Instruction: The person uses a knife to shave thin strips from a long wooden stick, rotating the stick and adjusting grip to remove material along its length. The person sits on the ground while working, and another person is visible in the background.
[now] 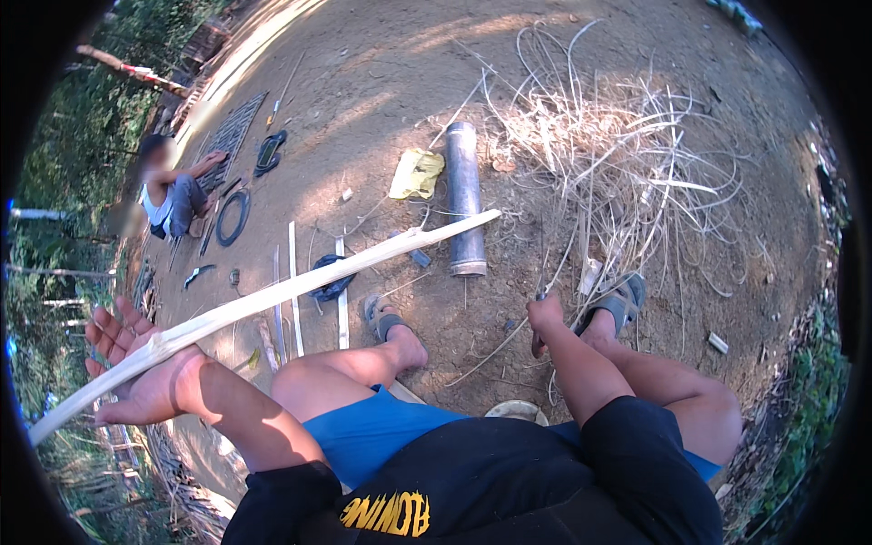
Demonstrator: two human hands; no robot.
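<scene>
A long pale bamboo strip point(300, 283) with raised nodes slants across the view from lower left to centre. It rests across the palm of my left hand point(150, 368), which is turned up with its fingers spread on one side and the thumb on the other. The strip's far end passes over a dark tube point(466, 182) lying on the ground. Between my knees and feet, my right hand point(546, 318) is closed around the handle of what looks like a knife point(543, 292). Its thin dark blade points away from me and is hard to make out.
A heap of curly pale shavings point(627, 150) spreads at the far right. Near the tube lie a yellow bag point(417, 173) and a dark plastic bag point(332, 277). More strips point(295, 291) lie at left. Another person point(173, 191) squats farther left, beside a black coil point(232, 218).
</scene>
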